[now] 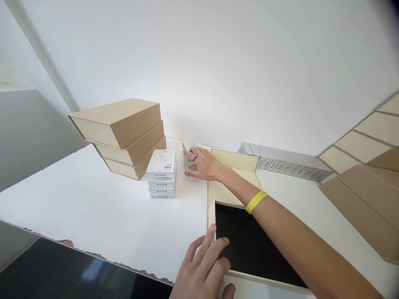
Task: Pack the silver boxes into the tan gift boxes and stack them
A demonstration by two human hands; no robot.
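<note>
My right hand (202,163), with a yellow wristband (256,202) and a dark ring, stretches across to a small white box (190,145) by the wall. Its fingers and thumb are around the box, partly hiding it. Below, my left hand (201,270) has its fingers apart at the left wall of an open cream gift box (211,214). Black lining (252,241) covers the inside of the gift box. Its cream lid (233,160) is folded back towards the wall, partly behind my right forearm. Left of my right hand stands a stack of small white printed boxes (161,162).
Three large tan boxes (134,124) are stacked unevenly at the left. A row of small white boxes (286,162) lines the wall at the right, beside more tan boxes (364,199). The white table (109,211) has a rough, chipped front edge.
</note>
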